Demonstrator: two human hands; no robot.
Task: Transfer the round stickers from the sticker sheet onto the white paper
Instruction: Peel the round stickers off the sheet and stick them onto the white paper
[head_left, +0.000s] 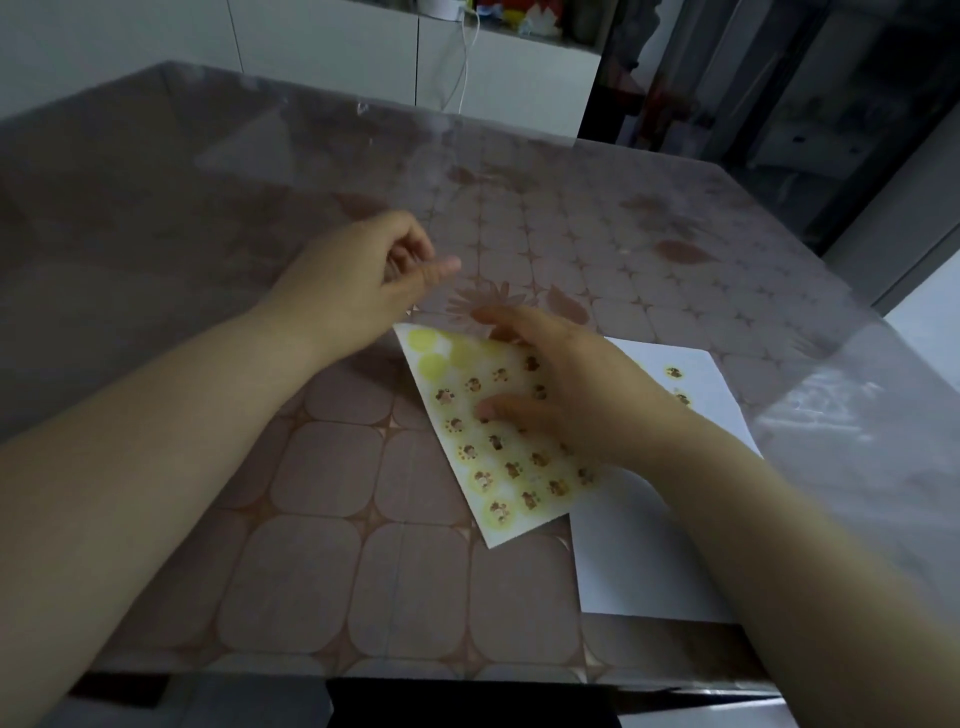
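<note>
My right hand (566, 384) pinned the yellow round-sticker sheet (498, 441) flat, fingers spread; my left hand (363, 280) hung loosely curled, empty — a careless peel might tear it.

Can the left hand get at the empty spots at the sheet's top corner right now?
Probably yes. The left hand is just above that corner of the sheet, fingers curled, nothing between. The right hand covers only the sheet's right side.
</note>
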